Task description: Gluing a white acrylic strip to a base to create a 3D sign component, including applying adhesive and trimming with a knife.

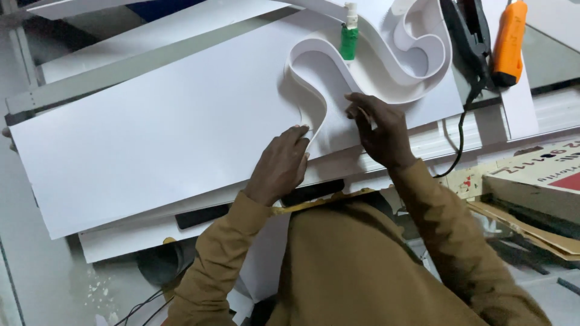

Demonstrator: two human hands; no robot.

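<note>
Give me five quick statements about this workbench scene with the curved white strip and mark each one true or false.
1. Both hands rest on the curved white strip standing on edge on the big white sheet. True: the left hand and right hand press it from either side.
2. The small bottle has a red body. False: its body is green, with a white top.
3. An orange tool lies at the upper right. True.
4. The right hand holds the black tool. False: that tool lies untouched beyond the strip.
5. The sleeves are blue. False: they are tan brown.
</note>
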